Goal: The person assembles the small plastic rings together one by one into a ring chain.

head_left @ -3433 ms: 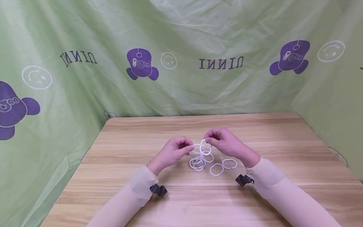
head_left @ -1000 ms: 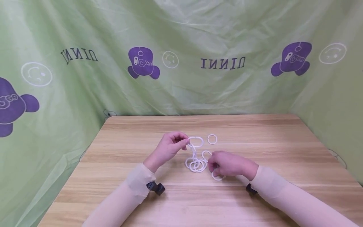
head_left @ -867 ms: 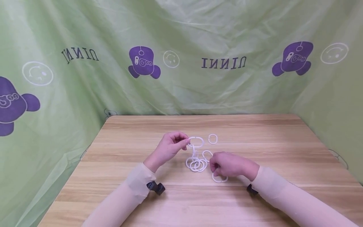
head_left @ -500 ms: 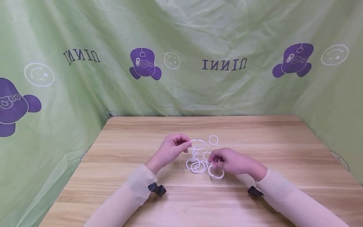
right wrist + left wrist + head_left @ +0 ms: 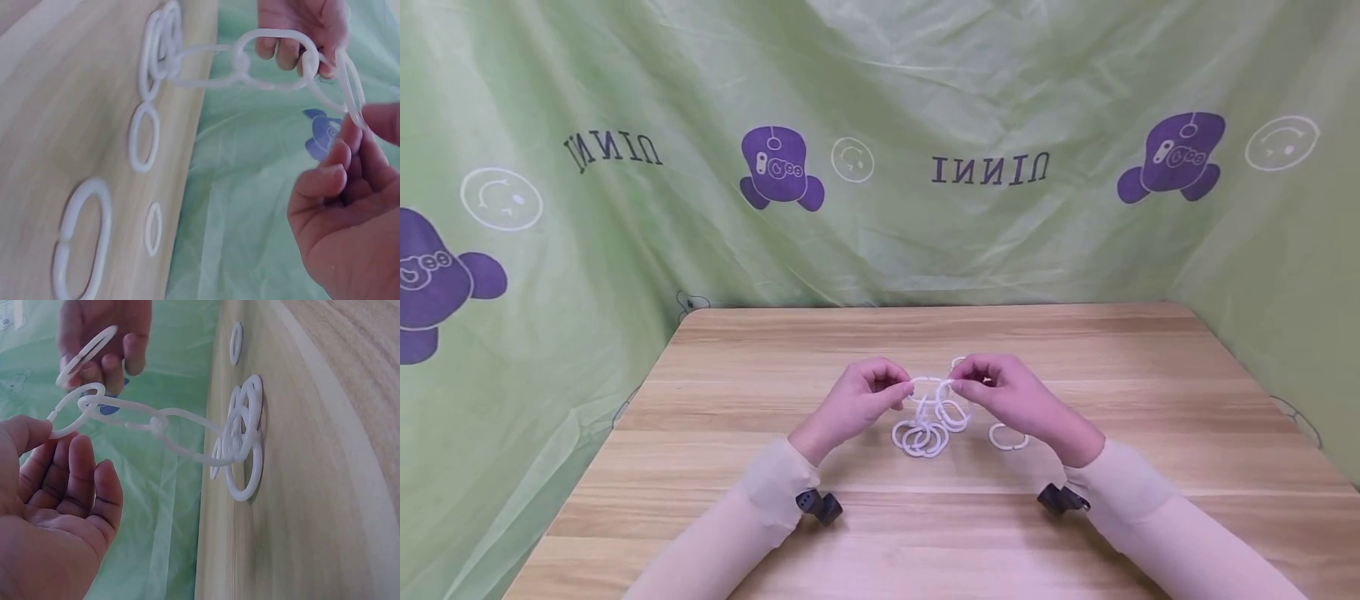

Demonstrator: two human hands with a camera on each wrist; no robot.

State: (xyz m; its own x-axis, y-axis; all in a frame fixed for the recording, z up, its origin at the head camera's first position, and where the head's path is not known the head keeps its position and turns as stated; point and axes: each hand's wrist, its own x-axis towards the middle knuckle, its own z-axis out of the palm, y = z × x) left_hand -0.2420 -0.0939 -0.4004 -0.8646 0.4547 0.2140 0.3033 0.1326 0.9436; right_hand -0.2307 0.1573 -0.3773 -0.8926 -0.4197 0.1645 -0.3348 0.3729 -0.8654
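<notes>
One green cloth (image 5: 895,242), printed with three purple figures (image 5: 782,171), three white smiling outlines (image 5: 852,160) and two mirrored words (image 5: 990,169), hangs well beyond the heap of rings (image 5: 237,440). Under the heap lies one pale table (image 5: 895,533) with streaked wood grain. Two cream sleeves (image 5: 1195,525) reach in from the near left and near right of the heap, each bearing one black wrist camera (image 5: 820,506).

The left hand (image 5: 857,404), above and left of the heap, pinches one ring (image 5: 70,429) between thumb and finger. The right hand (image 5: 1022,400), above and right of it, pinches another ring (image 5: 344,78) the same way; the two held rings meet or overlap, and whether they are linked I cannot tell.

All the rings are white, smooth, slim and oval with rounded ends, and some show a narrow gap in the side. From the left hand's ring, two linked rings (image 5: 278,32) hang down to the heap, whose overlapping rings cannot be counted surely. Three loose rings lie flat: one (image 5: 157,134) at the heap's right edge, one (image 5: 105,231) farther right of it, and one (image 5: 159,228) beyond and right of it, partly hidden in the head view.
</notes>
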